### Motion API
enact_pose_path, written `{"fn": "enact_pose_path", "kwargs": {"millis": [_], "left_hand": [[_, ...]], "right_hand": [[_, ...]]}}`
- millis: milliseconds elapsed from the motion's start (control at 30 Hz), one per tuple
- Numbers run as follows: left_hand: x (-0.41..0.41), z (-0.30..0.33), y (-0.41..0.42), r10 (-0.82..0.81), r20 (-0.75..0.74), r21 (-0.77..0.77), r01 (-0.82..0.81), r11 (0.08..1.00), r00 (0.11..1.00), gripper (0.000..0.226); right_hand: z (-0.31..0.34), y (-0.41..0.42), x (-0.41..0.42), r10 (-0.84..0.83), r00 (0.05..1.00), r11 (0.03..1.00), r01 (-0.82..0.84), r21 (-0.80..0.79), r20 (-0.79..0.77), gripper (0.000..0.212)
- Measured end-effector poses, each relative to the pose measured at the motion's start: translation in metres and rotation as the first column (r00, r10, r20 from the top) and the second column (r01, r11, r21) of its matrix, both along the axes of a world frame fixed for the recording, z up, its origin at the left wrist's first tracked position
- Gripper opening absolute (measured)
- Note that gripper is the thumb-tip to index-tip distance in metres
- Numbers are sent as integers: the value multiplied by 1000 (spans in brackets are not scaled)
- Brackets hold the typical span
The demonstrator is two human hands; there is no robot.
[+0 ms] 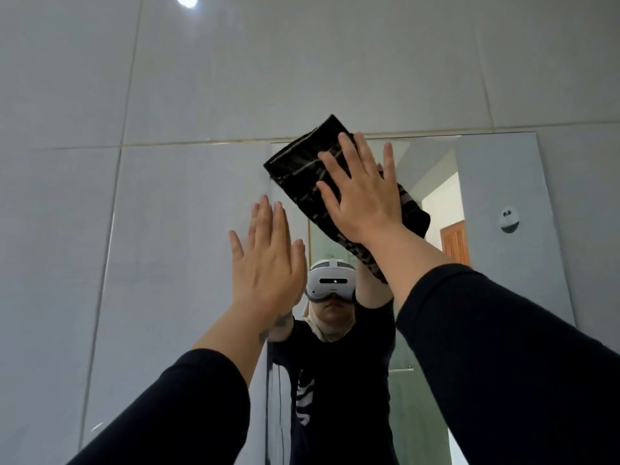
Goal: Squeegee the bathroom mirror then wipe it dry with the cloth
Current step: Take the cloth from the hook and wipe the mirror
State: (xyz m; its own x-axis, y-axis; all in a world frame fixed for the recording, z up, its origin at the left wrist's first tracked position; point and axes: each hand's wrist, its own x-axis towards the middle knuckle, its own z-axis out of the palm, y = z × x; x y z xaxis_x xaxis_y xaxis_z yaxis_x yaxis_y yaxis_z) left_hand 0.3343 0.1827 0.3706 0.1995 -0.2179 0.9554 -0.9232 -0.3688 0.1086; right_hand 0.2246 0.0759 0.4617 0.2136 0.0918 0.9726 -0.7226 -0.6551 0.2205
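Both hands are raised. Right hand [360, 193], fingers spread, presses the dark cloth [302, 162] flat against the mirror [496, 169] at its top left corner. Left hand [268, 260] lies flat, holding nothing. Step in hand: drying. Next move likely calls for strokes across and down.

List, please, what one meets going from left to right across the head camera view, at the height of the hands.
Tiled wall → left hand → dark cloth → right hand → small smiley sticker on the mirror.
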Motion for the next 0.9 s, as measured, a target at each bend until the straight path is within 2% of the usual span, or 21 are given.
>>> {"fn": "enact_pose_path", "kwargs": {"millis": [167, 333, 433, 700, 900], "left_hand": [[-6, -10, -9, -2, -112, -8, 1, 1000, 994, 67], [-1, -11, -16, 14, -117, -11, -15, 1000, 993, 75], [1, -13, -18, 35, -123, -10, -37, 999, 992, 83], [-2, -12, -18, 16, -149, 4, -16, 1000, 989, 92], [1, -10, -6, -47, -146, 39, 53, 998, 988, 77]], "right_hand": [[0, -42, -52, -58, 990, 995, 47, 88, 125, 58], [-6, -93, -115, -105, 960, 980, 54, 193, 261, 57], [-22, -110, -138, -115, 947, 978, 56, 201, 299, 57], [-77, -114, -146, -166, 921, 966, 80, 245, 352, 62], [-84, -99, -127, -93, 919, 971, 0, 238, 383, 68]]}}
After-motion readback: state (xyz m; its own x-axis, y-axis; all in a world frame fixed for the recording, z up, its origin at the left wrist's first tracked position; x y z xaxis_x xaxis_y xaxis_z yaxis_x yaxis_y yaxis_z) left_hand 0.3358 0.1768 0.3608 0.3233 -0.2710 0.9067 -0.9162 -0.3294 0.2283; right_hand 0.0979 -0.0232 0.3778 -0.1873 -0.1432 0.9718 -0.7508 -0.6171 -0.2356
